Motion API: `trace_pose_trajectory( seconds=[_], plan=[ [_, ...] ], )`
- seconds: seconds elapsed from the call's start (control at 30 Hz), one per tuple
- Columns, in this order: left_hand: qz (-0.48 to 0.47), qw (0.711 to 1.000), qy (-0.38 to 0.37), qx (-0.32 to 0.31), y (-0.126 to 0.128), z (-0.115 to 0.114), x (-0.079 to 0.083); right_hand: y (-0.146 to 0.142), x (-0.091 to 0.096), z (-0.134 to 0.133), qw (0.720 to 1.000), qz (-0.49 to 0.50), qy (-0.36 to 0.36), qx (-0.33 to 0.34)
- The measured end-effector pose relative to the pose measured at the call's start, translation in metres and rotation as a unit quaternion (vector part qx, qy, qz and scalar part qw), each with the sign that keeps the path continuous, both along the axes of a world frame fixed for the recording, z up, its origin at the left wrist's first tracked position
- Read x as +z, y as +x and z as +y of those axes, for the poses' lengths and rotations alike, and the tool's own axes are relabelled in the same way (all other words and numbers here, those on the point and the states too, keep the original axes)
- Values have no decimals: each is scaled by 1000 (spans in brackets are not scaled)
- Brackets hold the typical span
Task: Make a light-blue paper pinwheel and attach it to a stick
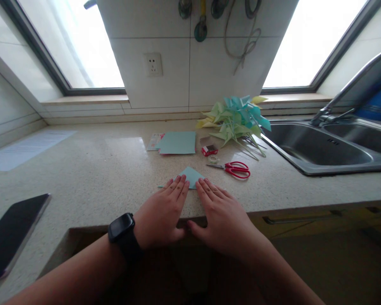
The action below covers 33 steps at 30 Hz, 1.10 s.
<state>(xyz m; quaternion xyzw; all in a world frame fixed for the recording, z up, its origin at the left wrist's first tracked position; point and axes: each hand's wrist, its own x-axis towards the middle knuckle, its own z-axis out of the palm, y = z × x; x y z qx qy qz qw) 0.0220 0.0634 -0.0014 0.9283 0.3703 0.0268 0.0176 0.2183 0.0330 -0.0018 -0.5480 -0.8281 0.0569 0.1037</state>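
A light blue folded paper lies near the front edge of the speckled countertop, its pointed tip showing beyond my fingers. My left hand, with a black watch on the wrist, lies flat with fingers stretched over the paper's left part. My right hand lies flat beside it, fingers pressing the paper's right part. Most of the paper is hidden under both hands.
Red-handled scissors, a tape roll and a small red box lie just behind. A blue paper stack, a heap of paper pinwheels, a steel sink at right, a dark phone at left.
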Motion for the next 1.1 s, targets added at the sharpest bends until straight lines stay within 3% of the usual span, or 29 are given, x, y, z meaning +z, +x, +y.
trace_pose_trajectory(
  seconds=[0.6, 0.93, 1.1],
  plan=[
    [-14, 1000, 15, 10, 2, 4, -3, 0, 2, 7, 1000, 4, 11, -2],
    [1, 999, 35, 11, -9, -40, -9, 1, -18, -41, 998, 10, 58, 23],
    [-10, 998, 54, 13, -7, -40, -16, -1, -27, -41, 994, 21, 102, 13]
  ],
)
